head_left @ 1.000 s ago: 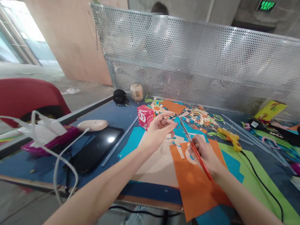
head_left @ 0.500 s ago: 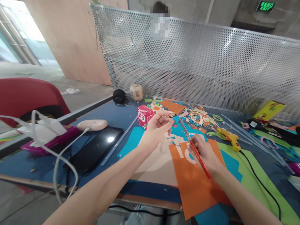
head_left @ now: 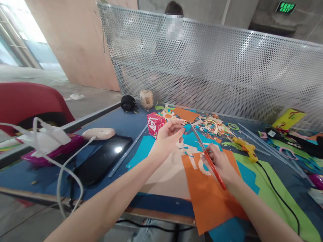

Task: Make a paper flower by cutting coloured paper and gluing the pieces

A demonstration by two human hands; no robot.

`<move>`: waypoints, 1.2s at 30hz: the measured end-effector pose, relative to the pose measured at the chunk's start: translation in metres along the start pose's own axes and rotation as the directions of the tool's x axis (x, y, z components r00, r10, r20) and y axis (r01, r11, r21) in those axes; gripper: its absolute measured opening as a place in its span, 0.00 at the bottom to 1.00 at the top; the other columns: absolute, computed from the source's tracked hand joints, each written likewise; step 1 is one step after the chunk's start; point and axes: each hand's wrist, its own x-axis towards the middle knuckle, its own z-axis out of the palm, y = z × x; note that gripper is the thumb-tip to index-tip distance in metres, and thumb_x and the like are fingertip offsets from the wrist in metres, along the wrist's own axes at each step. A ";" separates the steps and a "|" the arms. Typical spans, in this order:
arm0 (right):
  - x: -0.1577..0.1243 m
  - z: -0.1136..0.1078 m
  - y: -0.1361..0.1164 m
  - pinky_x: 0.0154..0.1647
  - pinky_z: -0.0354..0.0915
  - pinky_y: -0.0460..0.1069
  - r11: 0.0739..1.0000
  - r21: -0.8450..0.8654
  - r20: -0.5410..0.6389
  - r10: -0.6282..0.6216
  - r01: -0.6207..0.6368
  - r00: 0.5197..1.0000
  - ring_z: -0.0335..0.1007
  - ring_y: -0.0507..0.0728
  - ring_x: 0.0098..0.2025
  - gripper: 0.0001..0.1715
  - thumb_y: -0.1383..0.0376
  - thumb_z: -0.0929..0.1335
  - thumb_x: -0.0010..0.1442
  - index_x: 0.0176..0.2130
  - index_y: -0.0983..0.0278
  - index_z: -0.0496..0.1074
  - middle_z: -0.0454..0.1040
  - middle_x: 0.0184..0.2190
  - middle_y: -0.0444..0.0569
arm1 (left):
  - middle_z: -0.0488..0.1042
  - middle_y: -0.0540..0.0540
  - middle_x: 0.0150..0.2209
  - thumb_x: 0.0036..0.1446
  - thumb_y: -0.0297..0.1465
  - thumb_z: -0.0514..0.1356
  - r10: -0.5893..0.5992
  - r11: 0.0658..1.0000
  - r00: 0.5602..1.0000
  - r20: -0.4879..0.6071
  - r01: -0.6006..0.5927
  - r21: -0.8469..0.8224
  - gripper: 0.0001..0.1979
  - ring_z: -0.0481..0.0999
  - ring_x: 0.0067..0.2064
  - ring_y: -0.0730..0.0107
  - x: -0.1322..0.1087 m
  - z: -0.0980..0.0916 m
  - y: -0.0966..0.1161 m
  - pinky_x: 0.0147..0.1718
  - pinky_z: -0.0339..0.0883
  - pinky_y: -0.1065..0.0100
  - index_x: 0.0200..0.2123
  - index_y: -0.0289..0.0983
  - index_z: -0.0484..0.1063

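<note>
In the head view, take the pink box [head_left: 155, 125] on the blue table [head_left: 161, 205] as your landmark. Your left hand [head_left: 168, 137] is just right of the pink box, and its thumb and fingers pinch a small blue paper piece [head_left: 187, 128]. That piece is a little farther to the right of the box. Your right hand [head_left: 219, 158] is well to the right of the box and closer to you, grasping the red-handled scissors [head_left: 214, 170]. Their blades point away from you, tips right by the blue paper piece; you cannot tell from here whether they touch it.

On your side of the box lies a cream sheet [head_left: 166, 183], and to the right of that, nearer you than the box, an orange sheet [head_left: 214, 205] with a toothed cream cutout [head_left: 203, 167] on it. Far to the right of the box you have a yellow glue gun [head_left: 248, 149] and a green sheet [head_left: 280, 198]. A heap of paper scraps [head_left: 214, 126] spreads right of the box. To its left, closer to you, is a black phone [head_left: 103, 164]; beyond the box, a little left, stand a jar [head_left: 146, 99] and a round black object [head_left: 128, 103].
</note>
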 end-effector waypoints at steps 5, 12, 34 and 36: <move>0.002 -0.001 -0.001 0.18 0.49 0.44 0.998 -0.056 -0.061 -0.003 -0.001 0.998 0.53 0.49 0.19 0.12 0.56 0.61 0.56 0.28 0.60 0.54 0.57 0.17 0.38 | 0.74 0.45 0.35 0.44 0.26 0.62 0.041 0.991 0.999 0.027 -0.044 0.128 0.13 0.70 0.28 0.77 0.002 -0.003 -0.003 0.19 0.62 0.76 0.37 0.35 0.71; 0.002 -0.001 0.000 0.18 0.51 0.44 0.999 -0.003 -0.051 0.046 -0.047 0.998 0.53 0.48 0.19 0.14 0.54 0.61 0.55 0.29 0.61 0.55 0.58 0.18 0.38 | 0.74 0.44 0.37 0.44 0.26 0.61 0.045 0.982 0.997 0.060 -0.055 0.182 0.13 0.74 0.34 0.70 0.001 -0.002 -0.002 0.21 0.67 0.74 0.37 0.35 0.70; 0.009 0.007 0.003 0.16 0.54 0.42 0.815 0.577 -0.173 0.189 -0.055 0.967 0.58 0.46 0.18 0.22 0.63 0.72 0.39 0.29 0.60 0.57 0.66 0.22 0.37 | 0.77 0.46 0.36 0.44 0.18 0.54 -0.106 0.835 0.891 0.442 -0.161 0.526 0.27 0.74 0.35 0.75 -0.018 0.006 -0.006 0.29 0.66 0.75 0.51 0.35 0.63; 0.009 0.007 0.001 0.15 0.54 0.42 0.803 0.592 -0.173 0.202 -0.062 0.964 0.58 0.46 0.17 0.22 0.63 0.73 0.39 0.30 0.60 0.57 0.66 0.22 0.37 | 0.77 0.47 0.36 0.44 0.18 0.54 -0.104 0.825 0.893 0.438 -0.169 0.540 0.27 0.74 0.35 0.75 -0.017 0.006 -0.006 0.28 0.65 0.75 0.51 0.35 0.63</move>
